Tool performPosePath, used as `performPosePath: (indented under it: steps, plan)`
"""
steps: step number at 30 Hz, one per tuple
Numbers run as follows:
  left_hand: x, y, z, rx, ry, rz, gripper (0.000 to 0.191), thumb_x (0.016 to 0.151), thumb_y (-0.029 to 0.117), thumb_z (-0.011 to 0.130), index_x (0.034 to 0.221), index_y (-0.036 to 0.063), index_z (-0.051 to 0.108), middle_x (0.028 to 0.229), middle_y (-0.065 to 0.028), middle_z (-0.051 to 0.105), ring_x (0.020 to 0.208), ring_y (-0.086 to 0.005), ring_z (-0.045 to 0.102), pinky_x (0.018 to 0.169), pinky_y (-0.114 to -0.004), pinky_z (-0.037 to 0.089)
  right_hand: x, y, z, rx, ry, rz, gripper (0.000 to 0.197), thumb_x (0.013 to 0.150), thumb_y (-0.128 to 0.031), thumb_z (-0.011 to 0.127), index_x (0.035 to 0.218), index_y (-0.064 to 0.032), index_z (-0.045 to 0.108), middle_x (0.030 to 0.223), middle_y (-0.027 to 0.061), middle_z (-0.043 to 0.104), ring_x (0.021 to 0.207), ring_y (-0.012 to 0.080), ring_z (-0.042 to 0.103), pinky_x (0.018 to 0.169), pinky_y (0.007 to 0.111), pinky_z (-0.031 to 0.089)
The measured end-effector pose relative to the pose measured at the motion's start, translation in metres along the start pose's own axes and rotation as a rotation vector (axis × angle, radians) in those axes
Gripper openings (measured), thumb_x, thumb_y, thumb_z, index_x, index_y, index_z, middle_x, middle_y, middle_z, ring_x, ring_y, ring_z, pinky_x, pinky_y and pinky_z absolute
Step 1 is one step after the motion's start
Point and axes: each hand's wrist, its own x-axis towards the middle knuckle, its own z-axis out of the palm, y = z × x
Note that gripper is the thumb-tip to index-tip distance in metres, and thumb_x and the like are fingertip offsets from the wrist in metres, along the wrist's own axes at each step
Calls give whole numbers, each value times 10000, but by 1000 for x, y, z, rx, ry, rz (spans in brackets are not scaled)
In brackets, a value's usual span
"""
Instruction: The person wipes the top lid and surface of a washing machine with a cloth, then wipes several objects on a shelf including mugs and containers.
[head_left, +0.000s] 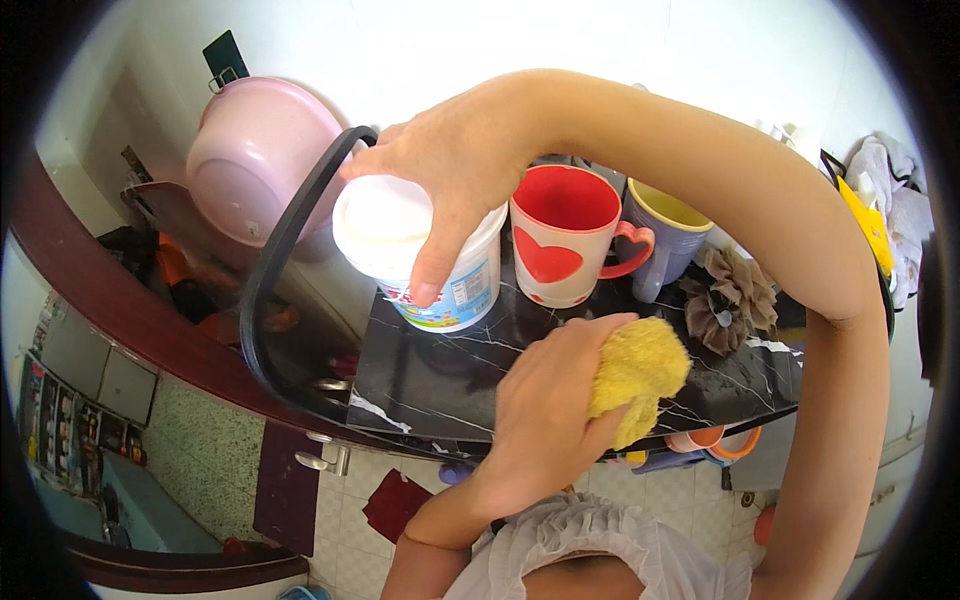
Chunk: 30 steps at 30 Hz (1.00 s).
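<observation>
My right hand (457, 172) reaches over from the right and grips a white plastic tub (450, 296) by its lidded top. The tub has a blue printed label and stands at the left of a black marble-patterned shelf top (442, 382). In my left hand (551, 397) is a bunched yellow cloth (641, 375), held over the front part of the shelf top. Beside the tub stands a white mug (559, 255) with a red inside, a red heart and a heart-shaped handle. A purple mug (664, 232) with a yellow inside is partly behind my right forearm.
A brown fabric flower (727, 300) lies right of the mugs. A black curved rail (262, 300) rises around the shelf's left end. Left of it, a pink basin (259, 161) leans against the wall. Grey cloths (889, 172) hang at the far right.
</observation>
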Motion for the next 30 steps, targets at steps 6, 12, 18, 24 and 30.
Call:
performPosePath:
  steps: [6, 12, 18, 24, 30]
  plan:
    - [-13, -13, -11, -167, 105, -218, 422, 766, -35, 588, 1185, -30, 538, 1038, -161, 675, 968, -234, 669, 872, -323, 495, 11, 19, 1, 133, -53, -112, 1093, 568, -476, 866, 1438, -32, 377, 1363, 237, 481, 1260, 380, 492, 1035, 432, 436]
    - [-11, -14, -13, -305, 76, -223, 400, 859, 81, 645, 1217, -29, 505, 1027, -191, 665, 931, -335, 677, 809, -362, 514, -19, 30, 17, -198, 489, -307, 885, 683, -447, 815, 1352, 12, 462, 1267, 201, 568, 1178, 343, 557, 978, 414, 467]
    - [-16, -16, -13, -438, 254, -231, 321, 917, 59, 563, 1210, -67, 519, 1000, -157, 689, 918, -198, 676, 803, -319, 510, -70, 20, 53, -290, 469, -243, 826, 674, -271, 800, 1392, -69, 445, 1415, 138, 479, 1302, 319, 447, 1083, 423, 374]
    - [-19, -13, -4, -629, 434, -194, 306, 967, 90, 521, 1229, -66, 502, 1110, -110, 633, 973, -148, 594, 865, -286, 472, -123, 1, 36, 26, 617, -10, 695, 815, -222, 750, 1404, -65, 414, 1235, 97, 586, 1068, 252, 604, 898, 344, 478]
    - [-13, -13, 1, -383, 549, 4, 334, 966, 114, 520, 1244, -68, 488, 1182, -128, 598, 1051, -183, 591, 944, -318, 441, -141, -50, 76, 520, 548, -26, 575, 768, -166, 770, 1252, -20, 496, 1024, 111, 618, 896, 242, 616, 751, 326, 506]
